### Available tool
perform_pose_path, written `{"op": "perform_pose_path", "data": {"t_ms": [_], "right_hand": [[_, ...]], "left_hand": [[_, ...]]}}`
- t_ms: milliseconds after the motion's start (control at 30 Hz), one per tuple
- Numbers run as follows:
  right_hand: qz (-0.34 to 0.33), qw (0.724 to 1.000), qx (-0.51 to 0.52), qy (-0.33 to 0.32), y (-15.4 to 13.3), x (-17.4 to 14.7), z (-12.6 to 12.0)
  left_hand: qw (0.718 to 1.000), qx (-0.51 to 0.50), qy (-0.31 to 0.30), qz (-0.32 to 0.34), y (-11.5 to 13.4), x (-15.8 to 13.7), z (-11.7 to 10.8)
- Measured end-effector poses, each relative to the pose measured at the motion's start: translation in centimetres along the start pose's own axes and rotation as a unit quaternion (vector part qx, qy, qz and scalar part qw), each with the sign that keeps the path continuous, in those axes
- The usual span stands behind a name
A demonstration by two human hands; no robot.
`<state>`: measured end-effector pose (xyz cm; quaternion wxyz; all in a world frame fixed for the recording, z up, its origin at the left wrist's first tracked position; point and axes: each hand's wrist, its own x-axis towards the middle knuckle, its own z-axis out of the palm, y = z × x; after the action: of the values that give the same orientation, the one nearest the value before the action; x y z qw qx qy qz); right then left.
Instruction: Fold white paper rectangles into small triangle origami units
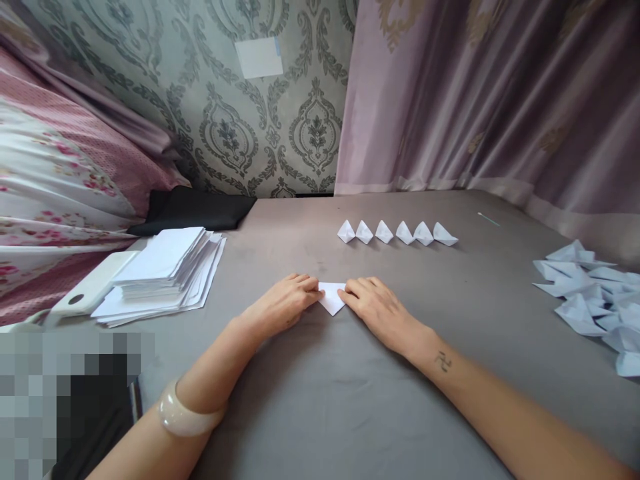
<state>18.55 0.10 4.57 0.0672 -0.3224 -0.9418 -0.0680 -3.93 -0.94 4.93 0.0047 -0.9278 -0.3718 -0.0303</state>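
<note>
A small piece of folded white paper [333,300] lies on the grey cloth in front of me, its visible part a triangle pointing towards me. My left hand [293,298] grips its left corner, thumb on top and fingers curled. On the opposite corner, my right hand [373,303] pinches the paper in the same way. Both hands rest low on the cloth, and the fingers cover the paper's two side corners. Beyond them stands a row of several folded paper boats [384,232].
At the left, a stack of white paper sheets [159,257] sits partly over a white flat object [95,283]. Behind it lies a black folded item [200,208]. More folded paper boats [583,313] are heaped at the right. A thin stick [489,219] lies near the curtain [450,100].
</note>
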Motion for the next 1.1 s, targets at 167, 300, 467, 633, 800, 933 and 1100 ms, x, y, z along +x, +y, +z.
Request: {"op": "perform_pose_path", "data": {"t_ms": [167,300,467,633,800,933,1100], "right_hand": [[0.035,0.999,0.027,-0.031,-0.2,-0.7,-0.2],[0.066,0.995,0.041,-0.056,-0.4,-0.7,-0.5],[0.119,0.992,0.015,-0.030,-2.0,0.0,-0.8],[0.148,0.989,-0.002,-0.001,-4.1,0.6,-0.4],[0.150,0.988,0.010,0.017,-4.0,0.4,0.2],[0.179,0.983,0.026,0.020,-2.9,-0.2,0.1],[0.215,0.968,0.123,0.023,0.0,-0.3,0.1]], "left_hand": [[0.997,-0.057,-0.018,-0.058,1.0,-0.4,-1.2],[0.990,-0.042,-0.056,-0.123,2.4,0.1,-2.1],[0.976,0.003,-0.087,-0.202,3.7,1.3,-1.9],[0.966,0.038,-0.015,-0.255,4.0,2.7,0.0],[0.971,0.035,-0.001,-0.237,3.5,3.1,1.1],[0.974,0.011,0.054,-0.218,2.6,2.6,2.0],[0.958,-0.098,0.119,-0.241,1.1,2.2,3.4]]}}
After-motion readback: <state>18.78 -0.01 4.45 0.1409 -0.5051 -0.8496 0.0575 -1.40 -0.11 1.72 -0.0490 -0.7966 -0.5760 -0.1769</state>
